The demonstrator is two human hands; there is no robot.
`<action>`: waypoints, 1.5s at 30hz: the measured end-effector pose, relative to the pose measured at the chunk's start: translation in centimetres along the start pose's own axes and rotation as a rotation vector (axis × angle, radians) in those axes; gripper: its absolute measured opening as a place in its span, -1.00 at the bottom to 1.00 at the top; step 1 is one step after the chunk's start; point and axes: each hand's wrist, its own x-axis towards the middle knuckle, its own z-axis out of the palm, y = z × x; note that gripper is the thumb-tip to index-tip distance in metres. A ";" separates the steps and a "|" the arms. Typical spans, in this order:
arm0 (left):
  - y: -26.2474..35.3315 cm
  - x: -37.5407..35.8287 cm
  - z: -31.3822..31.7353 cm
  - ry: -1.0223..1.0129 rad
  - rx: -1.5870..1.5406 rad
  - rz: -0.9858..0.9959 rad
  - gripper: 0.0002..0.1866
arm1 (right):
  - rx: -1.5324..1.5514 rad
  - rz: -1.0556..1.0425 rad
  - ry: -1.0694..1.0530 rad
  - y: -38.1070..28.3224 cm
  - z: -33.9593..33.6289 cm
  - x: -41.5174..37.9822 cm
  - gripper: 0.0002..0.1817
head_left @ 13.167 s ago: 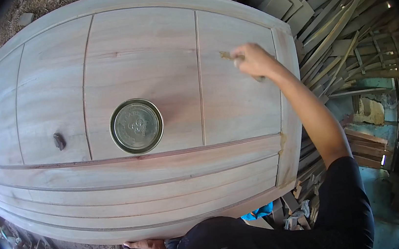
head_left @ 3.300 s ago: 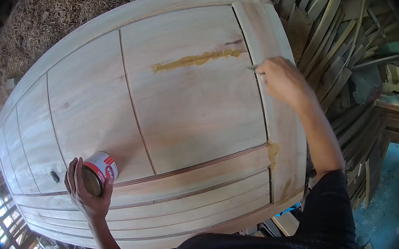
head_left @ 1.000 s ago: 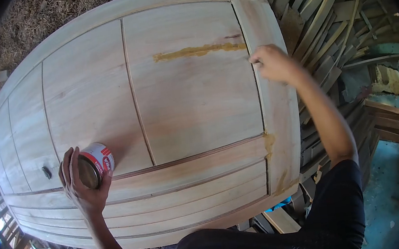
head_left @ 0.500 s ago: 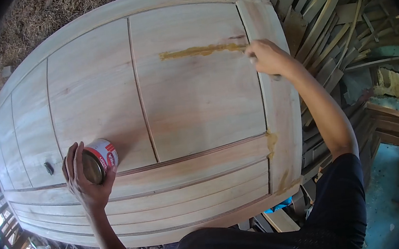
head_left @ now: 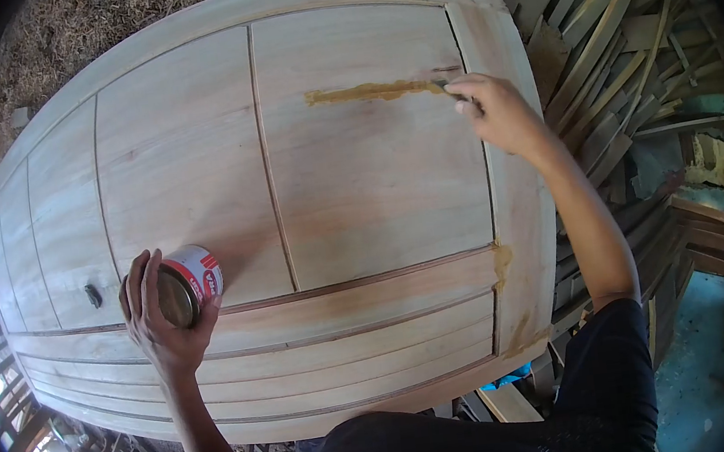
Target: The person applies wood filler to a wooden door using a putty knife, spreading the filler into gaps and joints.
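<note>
My left hand (head_left: pixel 162 316) is wrapped round a red and white can (head_left: pixel 204 266), tilted so that its round end faces me, over the lower part of a wooden door panel (head_left: pixel 186 174). In my right hand (head_left: pixel 499 112) is a putty knife (head_left: pixel 441 86), mostly hidden by the fingers. Its dark tip meets the right end of a brownish-yellow streak of filler (head_left: pixel 365 93) on the upper right panel. A short dark crack (head_left: pixel 446 68) shows just above the tip. More filler (head_left: pixel 502 265) marks the lower right frame joint.
A small dark object (head_left: pixel 93 296) lies on the door's left side. Stacked wood offcuts (head_left: pixel 609 46) crowd the right edge. Shavings (head_left: pixel 91 42) cover the ground beyond the door, and a plank (head_left: pixel 509 401) sticks out near my body.
My right hand has shifted slightly, and the knife's tip now shows at the streak's right end. The door and can appear a little farther right in view; my left hand keeps its hold.
</note>
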 end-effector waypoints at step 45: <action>-0.4 -0.2 -1.0 -0.027 -0.108 -0.088 -0.09 | -0.150 0.042 -0.439 -13.0 4.7 7.0 -0.70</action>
